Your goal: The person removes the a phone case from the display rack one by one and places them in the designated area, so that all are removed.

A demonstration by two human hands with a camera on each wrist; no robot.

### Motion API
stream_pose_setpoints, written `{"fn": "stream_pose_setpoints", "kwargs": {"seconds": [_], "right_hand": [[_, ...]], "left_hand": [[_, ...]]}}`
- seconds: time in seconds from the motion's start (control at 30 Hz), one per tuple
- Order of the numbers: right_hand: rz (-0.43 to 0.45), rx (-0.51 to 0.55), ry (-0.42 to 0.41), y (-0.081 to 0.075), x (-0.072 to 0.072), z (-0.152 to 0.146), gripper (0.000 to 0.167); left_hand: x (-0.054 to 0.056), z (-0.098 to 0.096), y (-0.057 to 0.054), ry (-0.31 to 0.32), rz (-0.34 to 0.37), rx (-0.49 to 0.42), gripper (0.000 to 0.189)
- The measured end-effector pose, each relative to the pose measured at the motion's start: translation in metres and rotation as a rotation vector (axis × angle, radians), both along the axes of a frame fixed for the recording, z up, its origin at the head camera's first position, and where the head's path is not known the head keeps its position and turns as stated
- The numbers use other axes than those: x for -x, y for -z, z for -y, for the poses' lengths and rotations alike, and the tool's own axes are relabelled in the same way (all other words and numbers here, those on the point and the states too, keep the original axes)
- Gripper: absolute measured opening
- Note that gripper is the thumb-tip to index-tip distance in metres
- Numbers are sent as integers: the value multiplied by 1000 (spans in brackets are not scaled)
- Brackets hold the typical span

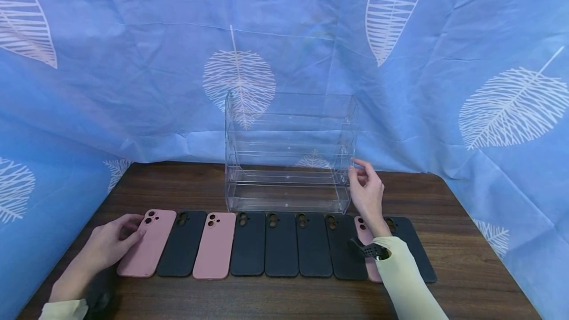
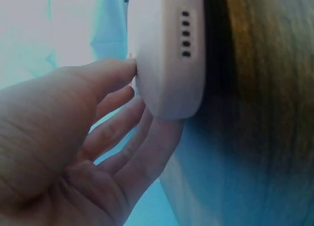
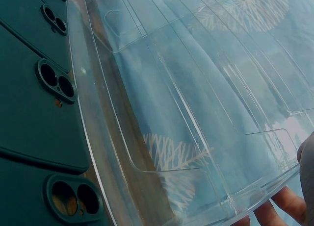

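At the left end of a row, my left hand (image 1: 110, 241) holds a pink phone case (image 1: 148, 246), thumb on its back face and fingers along its left edge. The left wrist view shows the end of this pink case (image 2: 167, 54) with speaker slots, between thumb and fingers. A clear tiered display rack (image 1: 289, 191) stands upright behind the row. My right hand (image 1: 368, 191) grips the rack's right side panel, fingers behind it and thumb in front. In the right wrist view, fingertips (image 3: 289, 204) show at the rack's edge (image 3: 255, 204).
Along the rack's front lie several black phone cases (image 1: 248, 248), another pink case (image 1: 215, 246), and a pink case (image 1: 363, 233) partly under my right wrist. A black case (image 1: 413, 248) ends the row. Blue leaf-print cloth (image 1: 302, 38) hangs behind the brown wooden table (image 1: 249, 300).
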State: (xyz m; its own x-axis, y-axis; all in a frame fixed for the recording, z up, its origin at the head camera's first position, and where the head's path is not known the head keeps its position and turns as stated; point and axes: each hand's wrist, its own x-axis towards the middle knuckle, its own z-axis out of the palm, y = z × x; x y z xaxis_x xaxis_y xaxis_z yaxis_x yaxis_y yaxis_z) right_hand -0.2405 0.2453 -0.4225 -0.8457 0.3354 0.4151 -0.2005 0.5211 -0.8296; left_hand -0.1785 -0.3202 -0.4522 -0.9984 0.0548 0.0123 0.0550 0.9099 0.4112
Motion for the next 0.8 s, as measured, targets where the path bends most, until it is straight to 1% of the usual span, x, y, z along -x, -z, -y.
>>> {"fn": "stream_pose_setpoints", "kwargs": {"seconds": [0.1, 0.2, 0.3, 0.4, 0.47, 0.53, 0.6, 0.7, 0.8], "right_hand": [[8, -3, -7, -1, 0, 1, 33], [16, -4, -12, -2, 1, 1, 35], [26, -16, -2, -1, 2, 1, 35], [50, -64, 12, -1, 1, 0, 37], [69, -119, 12, -1, 0, -2, 39], [78, -192, -5, -2, -3, -5, 42], [74, -286, -41, -3, -7, -10, 43], [67, -433, -106, -6, -16, -17, 47], [97, -560, -146, -8, -27, -24, 55]], "left_hand": [[-1, -2, 0, -14, -10, 16, 42], [0, -3, -1, -26, 0, 30, 41], [2, -4, -2, -32, 27, 40, 43], [3, -4, -3, -40, 48, 57, 45], [3, -5, -4, -40, 35, 65, 44], [0, -7, -4, -46, -5, 73, 42], [-3, -11, -6, -46, -65, 66, 40], [-9, -24, -9, -49, -199, 44, 40], [-12, -41, -13, -29, -337, 20, 47]]}}
